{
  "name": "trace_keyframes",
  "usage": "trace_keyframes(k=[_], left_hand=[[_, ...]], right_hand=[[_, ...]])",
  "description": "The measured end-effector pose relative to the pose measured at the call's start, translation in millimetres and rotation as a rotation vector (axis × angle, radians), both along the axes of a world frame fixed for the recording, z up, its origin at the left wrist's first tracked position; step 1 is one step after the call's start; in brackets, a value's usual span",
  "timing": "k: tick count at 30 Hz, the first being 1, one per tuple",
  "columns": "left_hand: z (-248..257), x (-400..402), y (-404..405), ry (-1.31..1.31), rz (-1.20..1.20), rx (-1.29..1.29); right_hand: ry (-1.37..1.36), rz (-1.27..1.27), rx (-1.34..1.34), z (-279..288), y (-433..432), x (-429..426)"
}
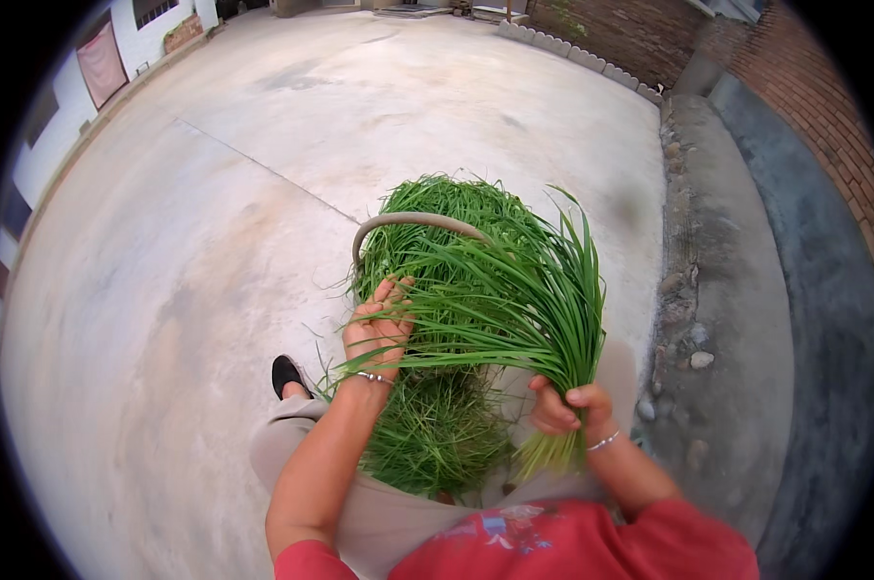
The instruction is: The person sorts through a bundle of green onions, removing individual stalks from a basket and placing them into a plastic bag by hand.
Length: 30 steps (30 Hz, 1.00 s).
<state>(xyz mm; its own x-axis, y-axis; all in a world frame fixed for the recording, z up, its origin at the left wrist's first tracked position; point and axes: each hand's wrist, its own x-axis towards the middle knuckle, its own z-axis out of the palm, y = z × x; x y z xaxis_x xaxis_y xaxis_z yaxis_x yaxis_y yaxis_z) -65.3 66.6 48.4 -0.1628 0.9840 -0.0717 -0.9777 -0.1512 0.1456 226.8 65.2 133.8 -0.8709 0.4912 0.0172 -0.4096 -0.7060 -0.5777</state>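
Observation:
My right hand (574, 409) is closed around the lower stems of a bunch of long, flat-bladed greens (553, 319), which look like Chinese chives or grass. Pale stem ends stick out below the fist, and the blades arch over to the left. Palm up and fingers apart, my left hand (380, 330) is among the drooping blade tips, with a few lying across it. Beneath the bunch, more greens (444, 196) are heaped around an arched basket handle (422, 217); the basket's body is mostly hidden. Between my legs lies a looser pile of thin grass (437, 435).
Pale concrete (190, 290) spreads around me, with stray blades near the heap. On the right run a strip of stones and rubble (672, 290) and a brick wall (813, 123). My black shoe (287, 373) is left of the pile. A white building (60, 94) stands at far left.

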Motion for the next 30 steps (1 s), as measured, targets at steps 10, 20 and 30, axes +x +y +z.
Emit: trace_keyframes(k=[10, 20, 30], left_hand=[[18.8, -4.4, -3.0, 0.215, 0.069, -0.1], [26.1, -12.2, -3.4, 0.407, 0.08, -0.043], [20.6, -1.5, -0.3, 0.356, 0.031, -0.142]], right_hand=[[-0.231, 0.033, 0.137, -2.6, 2.1, 13.5], [-0.607, 0.115, 0.331, 15.9, 6.4, 25.0], [-0.711, 0.129, 0.391, 12.6, 2.3, 35.5]])
